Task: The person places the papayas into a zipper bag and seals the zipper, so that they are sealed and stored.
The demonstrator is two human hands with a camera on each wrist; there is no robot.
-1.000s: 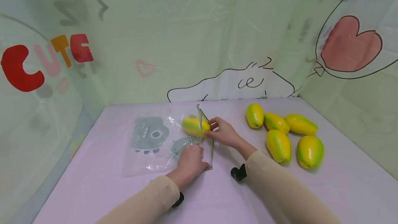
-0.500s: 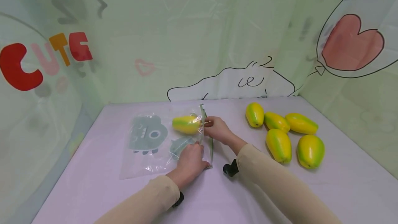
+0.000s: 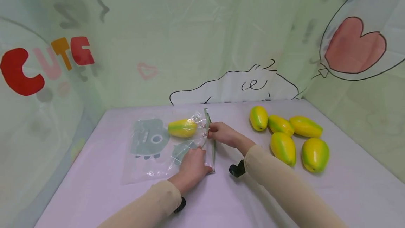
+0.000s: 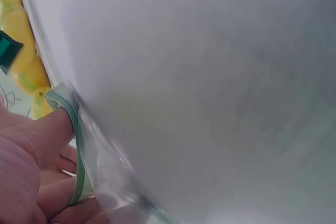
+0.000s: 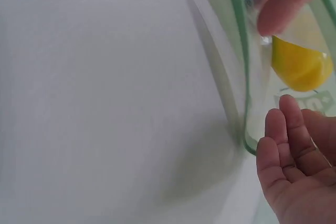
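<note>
A clear plastic zip bag with grey-green monster prints lies flat, its green-edged mouth facing right. Inside it, near the far side, rests one yellow-green papaya, also visible through the mouth in the right wrist view. My left hand holds the near part of the mouth; in the left wrist view the thumb and fingers are at the green rim. At the mouth's far part is my right hand, apart from the papaya. In the right wrist view its fingers are extended, with nothing in them.
Several more papayas lie grouped on the right side of the pale lilac table. A printed green curtain closes off the back and sides. Black wrist cameras hang under the sleeves.
The papaya has slid left, deeper into the bag. My right hand has let go of it and stays near the mouth. The left hand has barely moved.
</note>
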